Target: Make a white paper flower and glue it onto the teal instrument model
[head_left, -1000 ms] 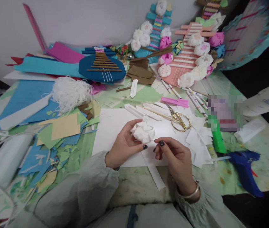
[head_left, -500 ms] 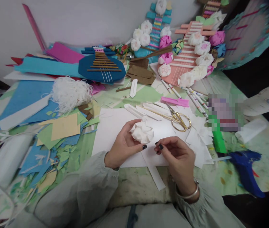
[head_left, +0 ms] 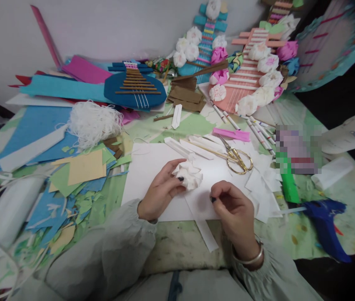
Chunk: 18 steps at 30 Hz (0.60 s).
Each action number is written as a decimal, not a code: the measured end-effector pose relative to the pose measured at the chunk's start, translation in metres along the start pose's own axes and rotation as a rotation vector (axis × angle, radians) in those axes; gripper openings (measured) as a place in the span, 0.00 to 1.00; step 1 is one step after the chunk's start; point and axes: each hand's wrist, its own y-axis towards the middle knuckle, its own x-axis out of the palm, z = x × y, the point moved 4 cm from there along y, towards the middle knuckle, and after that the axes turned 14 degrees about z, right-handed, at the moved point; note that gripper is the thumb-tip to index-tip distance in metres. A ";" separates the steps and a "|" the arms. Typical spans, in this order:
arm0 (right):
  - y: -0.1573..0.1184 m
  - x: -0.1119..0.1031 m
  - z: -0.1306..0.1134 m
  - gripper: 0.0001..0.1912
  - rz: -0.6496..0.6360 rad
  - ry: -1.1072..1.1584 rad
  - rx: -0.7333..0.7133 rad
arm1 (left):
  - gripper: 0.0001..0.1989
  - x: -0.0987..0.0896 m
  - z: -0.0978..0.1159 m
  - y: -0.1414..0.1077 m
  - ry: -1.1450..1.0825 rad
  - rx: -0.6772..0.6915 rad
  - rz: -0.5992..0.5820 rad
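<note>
A crumpled, many-petalled white paper flower [head_left: 192, 175] is held by my left hand [head_left: 158, 195], thumb on its near side and fingers behind. To the right of it, apart from the flower, my right hand [head_left: 237, 211] is closed with thumb and forefinger pinched; anything between them is hidden or too small to see. Both hands are above a white sheet [head_left: 146, 167]. A white paper strip [head_left: 208, 238] sticks out over the sheet's near edge, between my forearms. Gold-handled scissors [head_left: 239, 161] lie beyond my right hand.
Coloured paper scraps [head_left: 86, 167] and white string [head_left: 94, 123] cover the left side. A blue glue gun [head_left: 325, 221] and green cutter-like tool [head_left: 289, 186] lie at right. Markers [head_left: 261, 136] and flower-decorated paper instruments [head_left: 240, 79] stand farther back.
My left thumb has moved up onto the flower, and the flower has turned slightly. My right hand has drawn a little away, its fingers curling tighter.
</note>
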 end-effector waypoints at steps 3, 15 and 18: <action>-0.001 0.001 -0.001 0.09 -0.036 -0.047 -0.011 | 0.21 0.000 0.000 0.001 0.021 -0.004 0.026; -0.004 -0.004 0.006 0.05 0.071 0.000 0.073 | 0.14 -0.004 -0.002 0.006 0.121 0.036 0.033; -0.005 -0.003 0.009 0.05 0.068 0.048 0.115 | 0.14 -0.005 -0.004 0.007 0.130 0.031 0.035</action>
